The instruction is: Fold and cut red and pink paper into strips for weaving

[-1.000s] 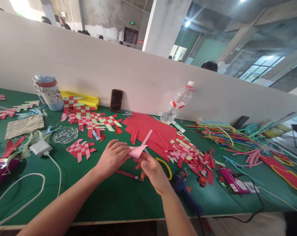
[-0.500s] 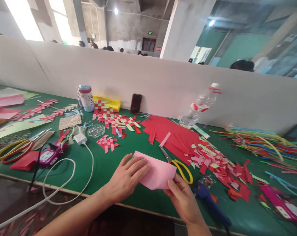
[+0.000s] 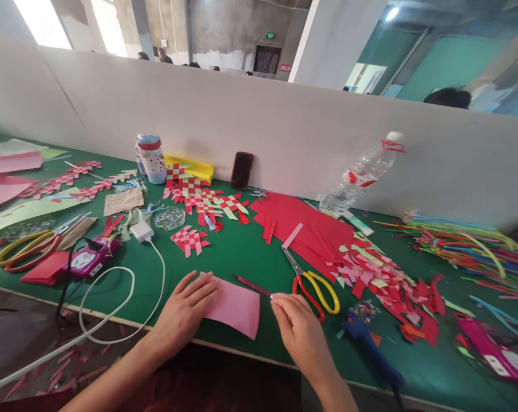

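Note:
My left hand [image 3: 189, 309] lies flat, fingers stretched out, on the left end of a pink paper piece [image 3: 235, 306]. The paper rests on the green table near its front edge, its right end slightly curled. To the right of the paper, my right hand [image 3: 299, 329] is closed in a pinch on the end of a slim dark-red pen-like stick [image 3: 253, 285], which points left over the paper's far side. Its exact kind is unclear. Just beyond my right hand, scissors [image 3: 312, 286] with yellow and red handles lie with their blades by a pink strip [image 3: 292, 236].
Red paper sheets [image 3: 304, 220] and a heap of paper scraps [image 3: 387, 280] lie behind and right. A blue glue gun [image 3: 370, 349] is at the right. Woven paper fish [image 3: 190, 240], a white cable [image 3: 159, 274] and a plastic bottle [image 3: 357, 180] surround the work area.
The pink paper has come down flat onto the table, moving left with my left hand. My right hand has let go of it and now holds the slim dark-red stick.

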A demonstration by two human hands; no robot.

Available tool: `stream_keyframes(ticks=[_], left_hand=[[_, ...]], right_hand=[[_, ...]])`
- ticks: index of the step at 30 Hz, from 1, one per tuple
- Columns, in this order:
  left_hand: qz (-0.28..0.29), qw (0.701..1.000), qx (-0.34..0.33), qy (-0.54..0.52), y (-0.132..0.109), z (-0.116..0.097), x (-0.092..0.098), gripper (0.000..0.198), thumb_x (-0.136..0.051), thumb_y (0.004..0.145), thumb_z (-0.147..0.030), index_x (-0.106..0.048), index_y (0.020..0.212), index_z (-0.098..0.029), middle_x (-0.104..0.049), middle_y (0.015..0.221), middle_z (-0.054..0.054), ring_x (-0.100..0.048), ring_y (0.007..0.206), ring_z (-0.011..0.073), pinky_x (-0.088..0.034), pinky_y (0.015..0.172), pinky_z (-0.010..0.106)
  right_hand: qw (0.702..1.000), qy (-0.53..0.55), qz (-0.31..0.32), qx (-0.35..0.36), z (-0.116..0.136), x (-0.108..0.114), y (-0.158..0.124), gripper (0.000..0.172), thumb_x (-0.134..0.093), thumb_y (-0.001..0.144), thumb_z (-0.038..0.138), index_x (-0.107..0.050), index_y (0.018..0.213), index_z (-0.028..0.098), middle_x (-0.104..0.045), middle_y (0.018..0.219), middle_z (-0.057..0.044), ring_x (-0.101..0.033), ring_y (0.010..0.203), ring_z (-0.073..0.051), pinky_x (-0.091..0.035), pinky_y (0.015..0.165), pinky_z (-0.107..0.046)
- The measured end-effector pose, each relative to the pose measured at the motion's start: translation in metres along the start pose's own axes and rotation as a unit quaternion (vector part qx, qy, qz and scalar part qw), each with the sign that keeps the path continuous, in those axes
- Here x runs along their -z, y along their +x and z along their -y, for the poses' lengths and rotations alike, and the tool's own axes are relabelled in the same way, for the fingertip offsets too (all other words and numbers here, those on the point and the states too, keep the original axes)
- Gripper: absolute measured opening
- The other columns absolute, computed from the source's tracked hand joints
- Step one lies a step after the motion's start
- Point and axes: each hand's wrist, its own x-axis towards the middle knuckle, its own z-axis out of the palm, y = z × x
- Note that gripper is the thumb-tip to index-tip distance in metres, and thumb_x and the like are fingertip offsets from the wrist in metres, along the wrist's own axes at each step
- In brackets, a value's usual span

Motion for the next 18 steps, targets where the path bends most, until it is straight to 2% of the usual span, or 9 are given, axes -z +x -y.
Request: stream_keyframes(ticks=[2,4,6,9,13,15,18], left_hand=[[0.017,1.0,-0.004,0.001,-0.006,0.006,-0.001,0.049,-0.04,0.087,-0.006,-0.059,0.13,-0.022,-0.062,0.135,0.001,-0.051,0.132,0.0187,-0.019,0.122,0.04],[0.026,1.0,-0.004,0.009,-0.01,0.009,-0.001,0.05,-0.041,0.087,-0.007,-0.059,0.13,-0.024,-0.062,0.135,0.001,-0.053,0.13,0.0178,-0.021,0.122,0.04],[0.026,1.0,-0.014,0.011,-0.013,0.01,-0.001,0.052,-0.041,0.085,-0.006,-0.059,0.13,-0.025,-0.063,0.133,0.001,-0.055,0.127,0.0175,-0.022,0.121,0.039],[0.023,0.999,-0.026,0.013,-0.014,0.008,-0.001,0.049,-0.044,0.084,-0.007,-0.06,0.127,-0.025,-0.066,0.129,0.0,-0.059,0.122,0.0173,-0.022,0.121,0.038],[0.036,0.998,-0.045,0.024,-0.012,0.006,-0.004,0.043,-0.049,0.087,-0.012,-0.06,0.127,-0.025,-0.066,0.129,0.001,-0.06,0.122,0.0181,-0.02,0.122,0.039],[0.047,0.998,-0.045,0.018,-0.01,0.004,-0.009,0.043,-0.05,0.088,-0.014,-0.059,0.129,-0.027,-0.065,0.131,0.001,-0.058,0.124,0.0185,-0.021,0.122,0.041],[0.035,0.999,-0.021,-0.002,-0.004,-0.002,-0.018,0.04,-0.049,0.091,-0.016,-0.06,0.127,-0.028,-0.066,0.129,0.002,-0.057,0.125,0.0186,-0.018,0.122,0.042]], right_hand=[[0.994,-0.084,0.012,0.071,-0.003,-0.005,0.0,0.022,-0.048,0.094,0.027,-0.07,0.1,0.027,-0.07,0.114,-0.008,-0.059,0.112,-0.026,-0.049,0.095,-0.045],[0.981,-0.153,0.053,0.108,-0.003,-0.01,0.0,0.026,-0.051,0.093,0.023,-0.069,0.109,0.03,-0.065,0.128,-0.006,-0.051,0.127,-0.028,-0.045,0.101,-0.051],[0.97,-0.195,0.089,0.117,-0.003,-0.015,0.002,0.03,-0.053,0.093,0.025,-0.066,0.119,0.032,-0.061,0.136,-0.004,-0.045,0.134,-0.03,-0.038,0.107,-0.057],[0.963,-0.225,0.115,0.089,-0.007,-0.02,0.009,0.036,-0.051,0.095,0.031,-0.059,0.13,0.03,-0.057,0.14,-0.004,-0.042,0.137,-0.031,-0.03,0.11,-0.063],[0.962,-0.251,0.088,0.054,-0.023,-0.021,0.023,0.036,-0.046,0.097,0.034,-0.06,0.129,0.026,-0.056,0.14,-0.006,-0.041,0.137,-0.033,-0.028,0.11,-0.066],[0.963,-0.26,0.062,0.044,-0.034,-0.018,0.03,0.035,-0.047,0.096,0.033,-0.062,0.127,0.024,-0.059,0.138,-0.008,-0.042,0.136,-0.035,-0.03,0.108,-0.067],[0.963,-0.267,0.031,0.03,-0.04,-0.01,0.035,0.037,-0.047,0.095,0.032,-0.062,0.127,0.02,-0.057,0.138,-0.013,-0.041,0.137,-0.037,-0.036,0.106,-0.064]])
